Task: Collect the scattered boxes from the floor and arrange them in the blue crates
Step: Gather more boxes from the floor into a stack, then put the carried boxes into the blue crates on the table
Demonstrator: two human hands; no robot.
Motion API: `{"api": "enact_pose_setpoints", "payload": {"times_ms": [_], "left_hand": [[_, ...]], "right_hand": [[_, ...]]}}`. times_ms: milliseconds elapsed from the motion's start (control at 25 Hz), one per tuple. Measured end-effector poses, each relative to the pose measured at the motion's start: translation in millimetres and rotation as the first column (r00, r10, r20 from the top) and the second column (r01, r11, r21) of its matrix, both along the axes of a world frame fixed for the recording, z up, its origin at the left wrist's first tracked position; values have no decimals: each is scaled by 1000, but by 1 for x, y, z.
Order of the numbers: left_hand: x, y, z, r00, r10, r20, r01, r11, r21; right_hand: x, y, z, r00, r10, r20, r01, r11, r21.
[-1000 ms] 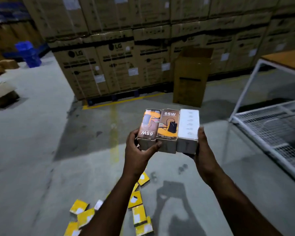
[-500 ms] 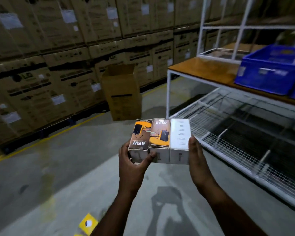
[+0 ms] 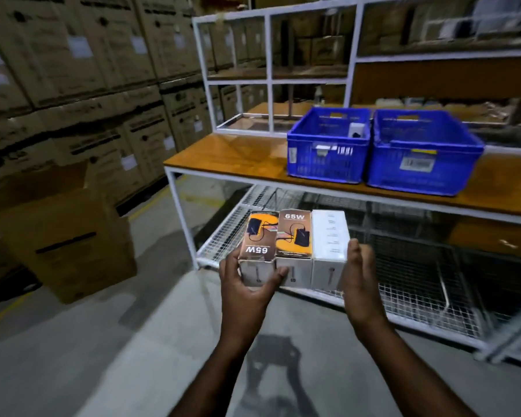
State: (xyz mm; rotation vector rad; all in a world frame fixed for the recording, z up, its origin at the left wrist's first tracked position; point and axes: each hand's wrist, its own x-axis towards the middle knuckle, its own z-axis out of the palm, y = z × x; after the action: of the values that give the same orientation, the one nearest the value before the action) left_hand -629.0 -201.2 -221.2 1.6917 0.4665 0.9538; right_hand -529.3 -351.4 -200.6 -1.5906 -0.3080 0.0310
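Three small boxes (image 3: 294,236) are pressed side by side in a row between my hands, at chest height. Two show orange and black "65W" faces; the right one is white. My left hand (image 3: 247,291) clamps the left end, thumb under the front. My right hand (image 3: 358,281) presses flat against the white box's right side. Two blue crates stand side by side on the wooden table top ahead: the left crate (image 3: 328,159) holds a small white box (image 3: 356,130), the right crate (image 3: 423,158) shows a label on its front.
The wooden table (image 3: 223,158) has a white metal frame and a wire mesh shelf (image 3: 409,284) below. A white rack rises behind it. An open brown carton (image 3: 63,236) stands on the floor at left. Stacked cartons (image 3: 73,85) line the wall.
My view has swung right and up: the yellow boxes on the floor have left the frame and the table with both blue crates has come into view. The three boxes stay held the same way.
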Motion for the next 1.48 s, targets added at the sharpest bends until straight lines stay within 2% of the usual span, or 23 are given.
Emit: {"api": "enact_pose_setpoints", "payload": {"times_ms": [120,360,560,680,800,920,1040,1280,1400,1480], "left_hand": [[59,29,10,995,-103,8,103,995,19],[161,69,11,983,-182,5,182,983,-1],[252,97,14,986,-168,12,167,986,27],[316,113,32,987,-162,-2,162,986,33],[386,132,50,989,-145,38,142,986,83],[443,143,61,990,-138,10,135,984,118],[500,164,78,987,-161,-26,163,961,222],[613,211,106,962,-177,-209,242,909,340],[664,241,116,933,-85,-351,224,898,378],[693,259,125,850,-26,-526,290,857,426]], "right_hand": [[42,18,9,1000,19,24,-20,999,28],[127,53,-1,991,33,130,-33,999,1],[230,89,-6,978,8,209,-9,1000,6],[300,105,12,969,-37,245,34,999,15],[378,117,28,946,-30,323,29,1000,9],[438,126,46,937,-28,347,40,999,-27],[493,133,64,927,-35,373,62,996,-61],[610,162,96,950,-27,312,57,994,-90],[660,190,109,990,-2,138,19,992,-126],[691,208,113,999,45,-8,-46,985,-168]]}}
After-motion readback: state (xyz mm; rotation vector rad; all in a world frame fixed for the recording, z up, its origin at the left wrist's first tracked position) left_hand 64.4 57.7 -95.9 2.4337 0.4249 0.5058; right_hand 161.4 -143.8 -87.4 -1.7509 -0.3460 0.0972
